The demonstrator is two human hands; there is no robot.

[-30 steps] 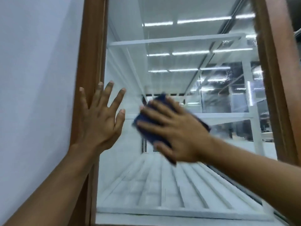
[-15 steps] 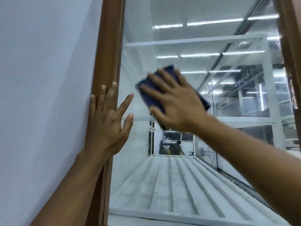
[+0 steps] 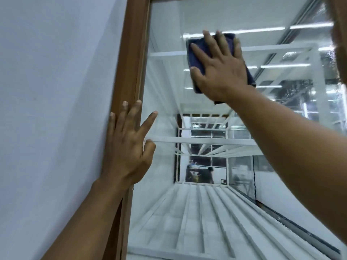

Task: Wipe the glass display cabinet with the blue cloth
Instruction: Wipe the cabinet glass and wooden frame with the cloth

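One white wall point(image 3: 56, 91) fills the left side. Beside it stands one glass display cabinet point(image 3: 187, 212), its pane edged by a brown wooden frame point(image 3: 129, 62); the frame's right post is cut off at the picture's edge. Inside, white wire shelves point(image 3: 202, 140) show, their count blurred by reflected strip lights. Two hands are in view. The left hand point(image 3: 125, 147) lies flat and spread across the frame and pane, holding nothing. The right hand point(image 3: 221, 70) presses one blue cloth point(image 3: 196, 59) flat against the upper glass, fingers splayed, covering most of the cloth.
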